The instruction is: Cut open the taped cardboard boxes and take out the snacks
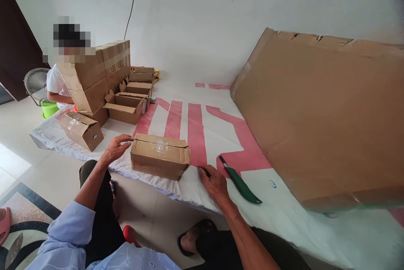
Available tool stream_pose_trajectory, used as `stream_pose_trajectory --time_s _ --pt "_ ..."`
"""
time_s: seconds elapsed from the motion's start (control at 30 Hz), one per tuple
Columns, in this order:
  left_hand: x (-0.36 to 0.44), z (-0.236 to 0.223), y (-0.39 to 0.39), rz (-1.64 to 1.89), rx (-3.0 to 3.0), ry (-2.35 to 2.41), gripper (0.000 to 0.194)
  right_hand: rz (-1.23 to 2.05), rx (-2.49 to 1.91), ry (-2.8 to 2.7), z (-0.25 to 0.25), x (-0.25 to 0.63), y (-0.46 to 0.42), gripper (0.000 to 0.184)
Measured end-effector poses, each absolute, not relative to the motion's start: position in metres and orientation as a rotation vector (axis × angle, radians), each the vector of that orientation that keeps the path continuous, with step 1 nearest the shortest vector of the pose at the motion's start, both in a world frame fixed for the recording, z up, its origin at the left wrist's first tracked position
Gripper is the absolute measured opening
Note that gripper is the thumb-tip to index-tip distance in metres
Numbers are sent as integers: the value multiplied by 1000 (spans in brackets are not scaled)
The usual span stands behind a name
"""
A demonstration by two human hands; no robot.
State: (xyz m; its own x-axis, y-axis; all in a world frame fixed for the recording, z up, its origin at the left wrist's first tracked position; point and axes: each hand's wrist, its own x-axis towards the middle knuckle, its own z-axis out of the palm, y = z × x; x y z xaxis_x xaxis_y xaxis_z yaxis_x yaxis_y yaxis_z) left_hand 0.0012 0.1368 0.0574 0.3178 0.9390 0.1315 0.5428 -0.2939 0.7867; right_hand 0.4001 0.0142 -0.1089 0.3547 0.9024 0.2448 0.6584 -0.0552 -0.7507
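Observation:
A taped cardboard box (159,158) lies near the front edge of the cloth-covered table, its top flaps closed with clear tape in the middle. My left hand (117,148) is at the box's left end, fingers stretched out and apart, the fingertips at or very near its corner. To the right of the box, my right hand (215,183) rests low over the cloth with its fingers curled. A small dark spot shows between these fingers; I cannot tell what it is. Just beyond that hand lies a knife in a green sheath (241,183) with a dark handle.
Another taped box (81,130) sits at the left edge. Behind it rise stacked cartons (104,68), with open boxes (124,108) alongside. A person (58,82) sits behind the stack, near a fan (36,84). A large cardboard sheet (322,118) leans at the right.

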Motion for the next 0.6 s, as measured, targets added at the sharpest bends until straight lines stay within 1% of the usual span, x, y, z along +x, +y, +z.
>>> stream_pose_trajectory --time_s 0.13,0.2,0.27,0.37,0.5,0.6 --pt "5 49 150 852 1882 1199 18 373 -1808 -1379 -107 400 13 49" --pt "7 44 155 882 1806 1124 19 377 -1814 -1373 -108 401 12 48" --pt "10 41 157 899 1712 1053 26 387 -1814 -1364 -110 402 12 48" --pt "16 40 156 902 1583 949 38 442 -1781 -1319 -110 394 20 54" --pt "24 53 150 909 1521 910 48 737 -1453 -1181 -94 357 34 65" --pt "21 67 141 909 1589 951 58 775 -1328 -1207 -73 327 40 62"
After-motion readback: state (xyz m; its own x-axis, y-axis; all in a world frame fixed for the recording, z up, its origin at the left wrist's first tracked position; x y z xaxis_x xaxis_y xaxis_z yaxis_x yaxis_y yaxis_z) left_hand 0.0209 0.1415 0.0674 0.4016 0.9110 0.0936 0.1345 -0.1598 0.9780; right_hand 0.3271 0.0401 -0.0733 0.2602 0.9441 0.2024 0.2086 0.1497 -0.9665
